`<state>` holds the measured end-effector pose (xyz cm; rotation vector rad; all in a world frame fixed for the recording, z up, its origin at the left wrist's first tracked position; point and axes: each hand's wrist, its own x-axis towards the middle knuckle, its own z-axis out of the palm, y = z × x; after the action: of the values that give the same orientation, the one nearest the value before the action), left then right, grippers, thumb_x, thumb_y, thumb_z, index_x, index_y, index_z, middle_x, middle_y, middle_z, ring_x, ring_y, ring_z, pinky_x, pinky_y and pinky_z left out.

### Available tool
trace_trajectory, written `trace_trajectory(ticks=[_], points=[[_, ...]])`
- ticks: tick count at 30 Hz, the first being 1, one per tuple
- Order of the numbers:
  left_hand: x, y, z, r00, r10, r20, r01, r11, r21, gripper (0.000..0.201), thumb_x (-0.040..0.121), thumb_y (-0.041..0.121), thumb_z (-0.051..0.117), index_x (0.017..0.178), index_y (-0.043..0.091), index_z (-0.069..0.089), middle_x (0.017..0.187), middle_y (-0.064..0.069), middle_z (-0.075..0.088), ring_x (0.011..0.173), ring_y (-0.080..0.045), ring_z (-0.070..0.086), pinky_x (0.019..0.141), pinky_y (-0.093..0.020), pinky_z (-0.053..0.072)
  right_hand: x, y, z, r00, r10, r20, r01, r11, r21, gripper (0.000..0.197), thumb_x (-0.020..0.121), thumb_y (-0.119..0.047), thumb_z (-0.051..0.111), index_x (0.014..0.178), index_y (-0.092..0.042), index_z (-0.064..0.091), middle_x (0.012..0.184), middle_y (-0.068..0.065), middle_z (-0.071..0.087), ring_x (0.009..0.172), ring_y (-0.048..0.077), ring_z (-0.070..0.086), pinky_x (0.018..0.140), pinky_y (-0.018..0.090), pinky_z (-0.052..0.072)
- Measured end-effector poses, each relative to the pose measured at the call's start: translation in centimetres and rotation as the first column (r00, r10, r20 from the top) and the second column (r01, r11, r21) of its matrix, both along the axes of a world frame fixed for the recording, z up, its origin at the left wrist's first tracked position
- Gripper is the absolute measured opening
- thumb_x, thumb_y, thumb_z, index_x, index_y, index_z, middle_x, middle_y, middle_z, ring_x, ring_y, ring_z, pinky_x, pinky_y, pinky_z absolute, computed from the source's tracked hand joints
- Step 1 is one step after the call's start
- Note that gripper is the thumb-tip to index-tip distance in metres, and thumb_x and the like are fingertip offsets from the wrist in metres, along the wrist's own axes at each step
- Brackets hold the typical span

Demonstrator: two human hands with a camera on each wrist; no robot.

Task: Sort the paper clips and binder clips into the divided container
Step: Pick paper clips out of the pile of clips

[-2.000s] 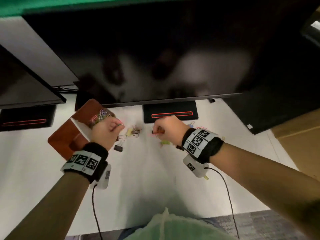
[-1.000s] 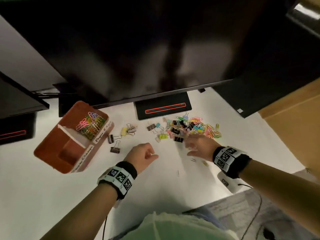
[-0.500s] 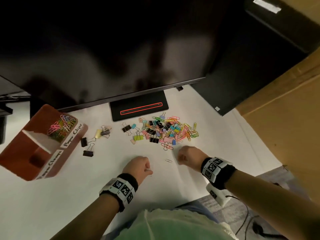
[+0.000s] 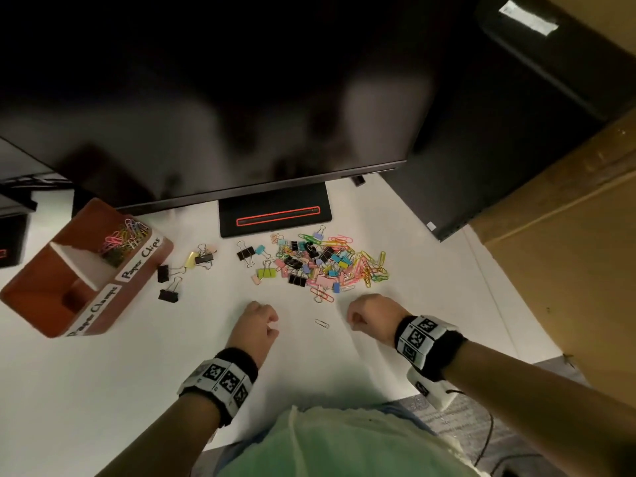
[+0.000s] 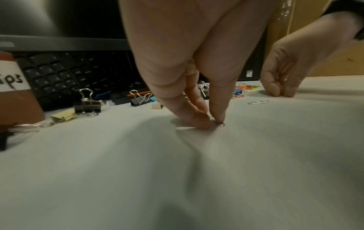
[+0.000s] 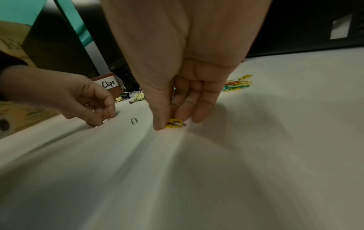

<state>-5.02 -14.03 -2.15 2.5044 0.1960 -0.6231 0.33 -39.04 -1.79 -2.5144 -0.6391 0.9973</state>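
Note:
The brown divided container (image 4: pixel 41 290) stands at the left, with coloured paper clips (image 4: pixel 125 237) in its "Paper Clips" compartment. A mixed pile of paper clips and binder clips (image 4: pixel 327 263) lies in front of the monitor stand. My left hand (image 5: pixel 211 123) pinches a silver paper clip (image 5: pixel 218 123) against the table between thumb and forefinger. My right hand (image 6: pixel 171 124) pinches a yellow paper clip (image 6: pixel 174 123) on the table. Another silver paper clip (image 4: pixel 321 323) lies loose between the two hands. Three black binder clips (image 4: pixel 168 294) lie near the container.
A large monitor overhangs the table, its stand base (image 4: pixel 275 215) behind the pile. A black keyboard (image 5: pixel 78 74) sits under the monitor. A cardboard box (image 4: pixel 568 270) stands to the right. The table's near edge (image 4: pixel 378 401) is close behind my wrists.
Both hands drew back from the container and pile towards the near edge and came down on loose paper clips. Over the last half second they barely moved.

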Motion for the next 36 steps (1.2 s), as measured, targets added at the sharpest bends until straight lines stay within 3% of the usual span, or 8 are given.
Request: trace_trajectory(ticks=[5,10,14,17,22,28,31,36], points=[[-0.2,0.4,-0.2,0.999,0.052,0.002,-0.052,0.997,0.062,0.006,0.085,0.008,0.060,0.090,0.008,0.063,0.093,-0.001,0.046,0.079,-0.016,0.054,0.081,-0.025,0.048,0.8,-0.8,0.2,0.998,0.042,0.044,-0.042,0.999,-0.019,0.018,0.089,-0.025,0.056,0.100,-0.015,0.066,0.107,0.002,0.061,0.098,0.021,0.058,0.083,0.028,0.045],[-0.7,0.3,-0.3,1.000,0.026,-0.010,-0.025,0.996,0.086,0.008,0.088,0.008,0.053,0.088,0.011,0.061,0.089,0.001,0.045,0.083,-0.019,0.053,0.080,-0.028,0.046,3.4,-2.7,0.4,0.981,-0.175,0.085,0.171,0.984,0.051,0.015,0.090,-0.026,0.058,0.094,-0.012,0.057,0.092,0.002,0.055,0.083,0.022,0.054,0.074,0.028,0.043],[-1.0,-0.1,-0.2,0.995,-0.085,-0.051,0.085,0.996,0.006,0.009,0.091,0.010,0.049,0.087,0.017,0.053,0.087,0.002,0.049,0.084,-0.015,0.049,0.075,-0.021,0.039,4.9,-4.0,0.2,0.944,-0.329,0.022,0.320,0.928,0.190,0.005,0.087,-0.009,0.060,0.090,-0.013,0.058,0.084,0.003,0.055,0.076,0.020,0.052,0.067,0.023,0.042],[-0.6,-1.7,0.2,0.979,-0.206,-0.016,0.204,0.975,-0.085,0.013,0.091,0.013,0.048,0.101,0.013,0.057,0.088,0.005,0.050,0.082,-0.011,0.049,0.074,-0.018,0.037,5.7,-4.6,0.2,0.935,-0.354,0.012,0.344,0.915,0.211,0.014,0.085,-0.004,0.061,0.098,-0.009,0.062,0.088,0.005,0.060,0.081,0.021,0.057,0.079,0.032,0.050],[0.4,-5.3,-0.1,0.940,-0.333,0.072,0.340,0.934,-0.115,0.011,0.089,0.015,0.053,0.093,0.013,0.063,0.100,0.000,0.053,0.097,-0.015,0.049,0.088,-0.024,0.042,6.1,-4.7,0.1,0.949,-0.284,0.136,0.265,0.953,0.148,0.007,0.081,-0.012,0.068,0.088,-0.011,0.069,0.096,0.006,0.064,0.088,0.022,0.060,0.084,0.036,0.051],[1.3,-6.8,-0.5,0.916,-0.370,0.156,0.376,0.927,-0.011,0.010,0.087,0.012,0.054,0.087,0.010,0.063,0.110,0.000,0.051,0.103,-0.016,0.045,0.092,-0.030,0.042,6.4,-3.8,-0.2,0.961,-0.201,0.189,0.183,0.977,0.106,0.006,0.075,-0.016,0.075,0.077,-0.012,0.071,0.140,0.005,0.043,0.122,0.026,0.042,0.103,0.036,0.037],[1.5,-7.0,-0.7,0.915,-0.364,0.173,0.366,0.930,0.020,0.012,0.089,0.009,0.049,0.090,0.010,0.062,0.101,-0.004,0.057,0.097,-0.021,0.048,0.086,-0.034,0.044,6.4,-3.2,0.0,0.973,-0.172,0.155,0.155,0.981,0.119,0.006,0.077,-0.012,0.073,0.080,-0.008,0.070,0.129,0.006,0.051,0.118,0.023,0.046,0.100,0.031,0.040],[1.4,-7.1,-1.0,0.965,-0.233,0.121,0.234,0.972,0.006,0.017,0.090,0.010,0.051,0.106,0.012,0.058,0.101,-0.003,0.059,0.100,-0.019,0.049,0.086,-0.027,0.041,5.9,-2.2,-0.2,0.984,-0.136,0.119,0.113,0.977,0.179,0.004,0.079,-0.007,0.068,0.083,-0.007,0.068,0.104,0.007,0.061,0.096,0.021,0.058,0.090,0.030,0.048]])
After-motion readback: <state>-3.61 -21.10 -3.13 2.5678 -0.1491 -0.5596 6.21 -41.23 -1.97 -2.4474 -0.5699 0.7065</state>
